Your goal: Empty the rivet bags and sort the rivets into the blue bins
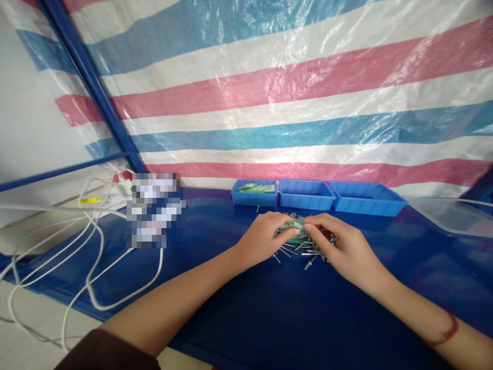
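Two-sided pinch, L fingers (287,236) & R fingers (319,240) on green/clear packet (296,226), right over pile of metal pins (308,250); contact w/ pile hard to tell. Beneath, glossy dk-blue tabletop (239,318). Just behind, 3 in a row: leftmost bin (254,199) (blue, w/ green packets (256,188)), middle bin (307,201), rightmost bin (370,206). At back, striped plastic sheet (269,103) & blue post (88,87); L side, white cables (103,309), some over front edge (57,298); far R, clear plastic (454,221). Open room to move betw. pins & front edge; tighter toward back, w/ bins near.
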A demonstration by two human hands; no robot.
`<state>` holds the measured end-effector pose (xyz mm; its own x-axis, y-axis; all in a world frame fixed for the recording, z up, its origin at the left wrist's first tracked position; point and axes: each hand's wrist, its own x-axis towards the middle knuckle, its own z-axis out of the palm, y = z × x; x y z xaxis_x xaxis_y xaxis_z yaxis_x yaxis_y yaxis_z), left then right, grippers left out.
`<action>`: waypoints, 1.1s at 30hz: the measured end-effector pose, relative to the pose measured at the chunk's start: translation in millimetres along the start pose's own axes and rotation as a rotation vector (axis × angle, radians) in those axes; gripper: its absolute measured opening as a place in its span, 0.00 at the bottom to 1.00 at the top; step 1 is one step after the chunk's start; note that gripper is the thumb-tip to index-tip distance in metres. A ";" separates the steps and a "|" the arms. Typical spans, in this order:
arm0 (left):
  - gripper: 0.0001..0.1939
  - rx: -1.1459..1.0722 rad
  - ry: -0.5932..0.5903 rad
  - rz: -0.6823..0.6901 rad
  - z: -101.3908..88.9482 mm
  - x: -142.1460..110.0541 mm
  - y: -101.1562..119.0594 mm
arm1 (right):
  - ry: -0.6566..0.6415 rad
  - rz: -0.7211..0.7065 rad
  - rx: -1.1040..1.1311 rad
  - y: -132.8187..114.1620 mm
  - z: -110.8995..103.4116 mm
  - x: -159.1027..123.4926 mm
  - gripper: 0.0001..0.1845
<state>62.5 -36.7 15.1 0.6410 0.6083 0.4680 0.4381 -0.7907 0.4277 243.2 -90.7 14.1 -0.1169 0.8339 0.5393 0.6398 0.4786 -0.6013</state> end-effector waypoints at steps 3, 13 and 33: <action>0.11 -0.006 0.004 -0.010 -3.0 -0.6 4.2 | -0.051 0.040 0.019 -3.8 -0.4 -1.6 0.14; 0.26 -0.236 0.081 -0.089 -13.8 -5.3 10.2 | 0.138 -0.023 -0.023 -3.9 -11.4 -4.6 0.10; 0.11 -0.515 0.207 -0.179 -13.5 -3.9 14.5 | 0.046 0.266 0.239 -17.5 -7.5 -5.4 0.22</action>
<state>57.8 -49.6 29.8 0.4263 0.7712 0.4727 0.1324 -0.5702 0.8108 238.3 -105.6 26.2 0.0678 0.9272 0.3684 0.4466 0.3020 -0.8422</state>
